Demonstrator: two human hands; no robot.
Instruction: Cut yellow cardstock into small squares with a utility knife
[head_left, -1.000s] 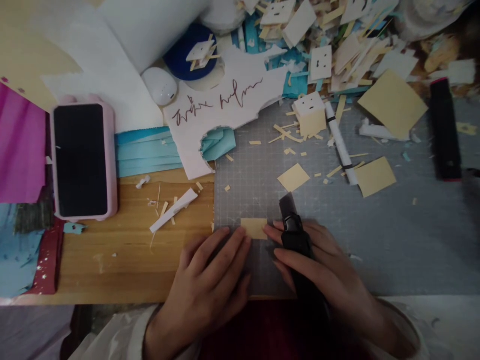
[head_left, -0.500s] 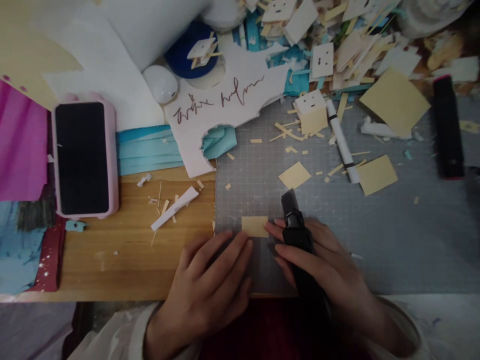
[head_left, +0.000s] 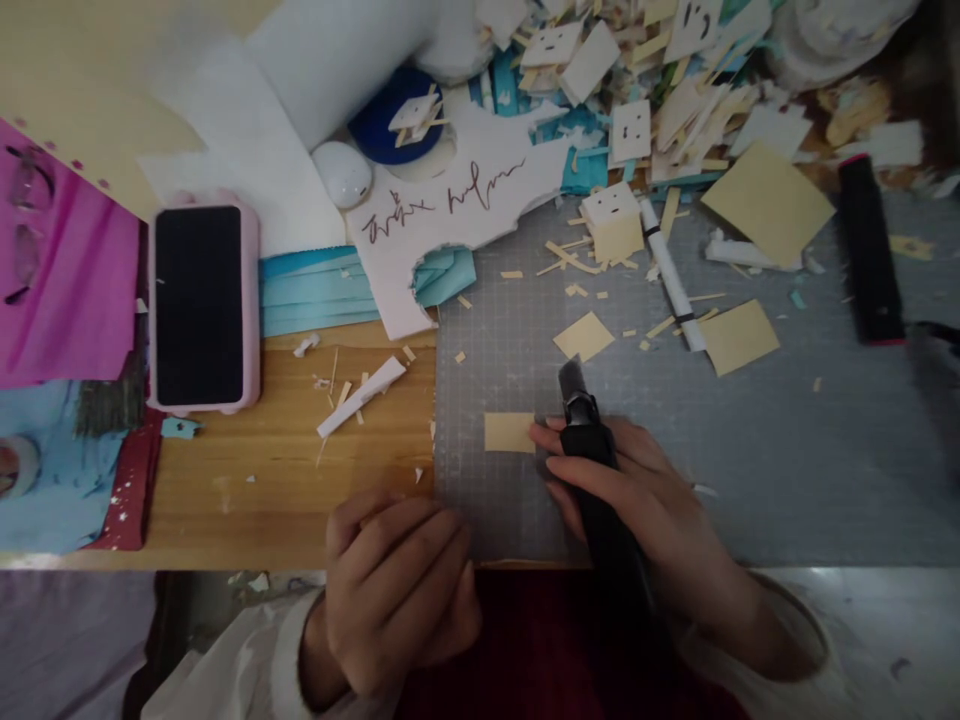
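Note:
My right hand point(head_left: 637, 490) is wrapped round a black utility knife point(head_left: 592, 470), its blade out and pointing away from me. One fingertip of that hand touches the right edge of a small yellow paper rectangle point(head_left: 508, 432) lying on the grey cutting mat point(head_left: 465, 510). Left of the paper and apart from it, my left hand point(head_left: 401, 590) is curled into a loose fist near the table's front edge, and nothing shows in its fingers. Beyond the blade lies a small yellow paper square point(head_left: 585, 337).
A pink-cased phone point(head_left: 201, 305) lies at the left. White paper with handwriting point(head_left: 450, 200) is behind the mat. A white pen point(head_left: 671, 275), yellow paper pieces point(head_left: 741, 337) and a black-and-pink object point(head_left: 870, 250) lie at the right. Small drawn-face papers point(head_left: 630, 130) pile up at the back.
My left hand has come off the yellow paper rectangle, drawn back toward me and curled its fingers. The right hand keeps the knife and its touch on the paper. The view has shifted slightly.

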